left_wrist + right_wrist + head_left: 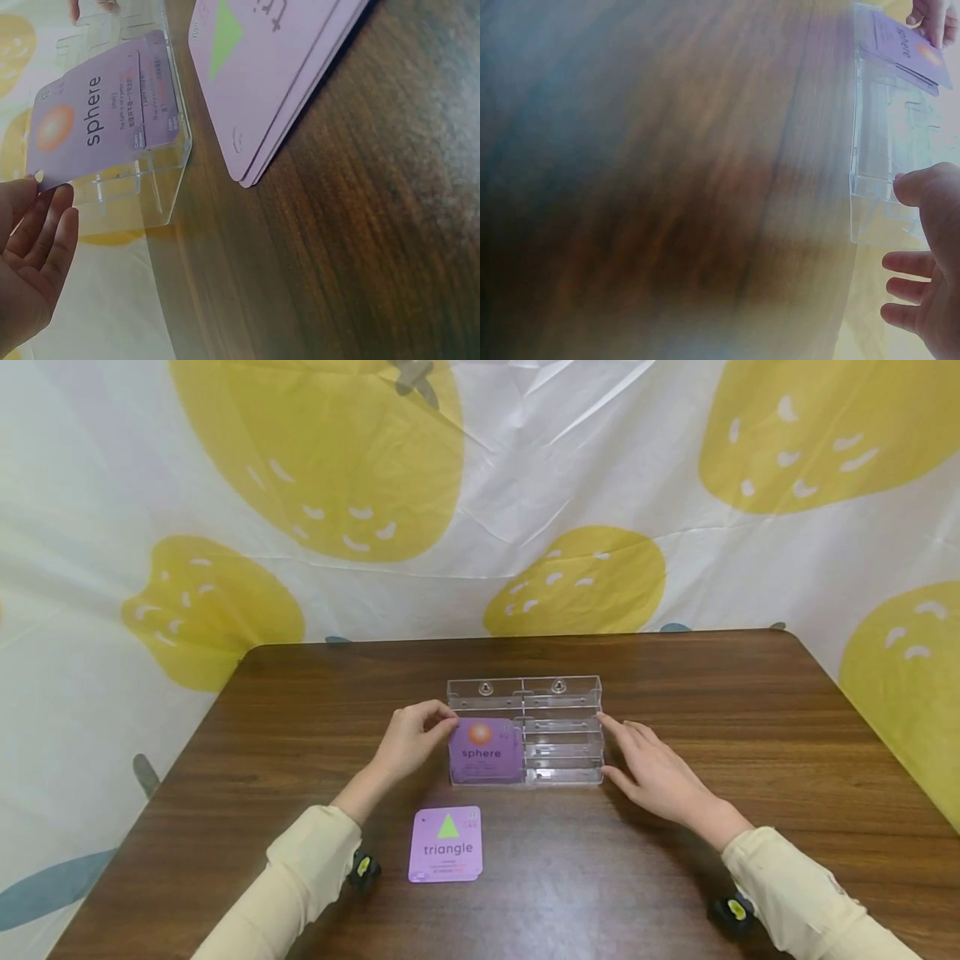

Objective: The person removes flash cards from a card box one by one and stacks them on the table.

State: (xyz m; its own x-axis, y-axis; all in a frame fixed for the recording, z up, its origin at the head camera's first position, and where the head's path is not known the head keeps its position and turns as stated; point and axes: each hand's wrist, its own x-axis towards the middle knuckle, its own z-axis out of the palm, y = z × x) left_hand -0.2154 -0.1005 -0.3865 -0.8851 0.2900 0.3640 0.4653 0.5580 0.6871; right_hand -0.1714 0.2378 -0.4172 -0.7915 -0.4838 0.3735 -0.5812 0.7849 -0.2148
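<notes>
Looks like curtained-off recording booth; cannot tell whether in home or office. Screened beyond left hand [408,739] and right hand [656,772], and out to either side, by creased white cloth [570,460] with big yellow fruit print [360,460]. Furnished below hands with dark wood-grain table [750,710]. Rigged just behind hands with small black wrist devices [364,870].

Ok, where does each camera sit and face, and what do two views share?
Head: head-worn, facing forward and down at table and clear rack; left hand, right hand, sleeves show.
Left wrist: on that wrist, facing the sphere card; left hand pinches it, right hand partly visible at top.
Right wrist: on that wrist, facing table and rack; right hand nearby, left hand top right.
The wrist views share sphere card and rack.
</notes>
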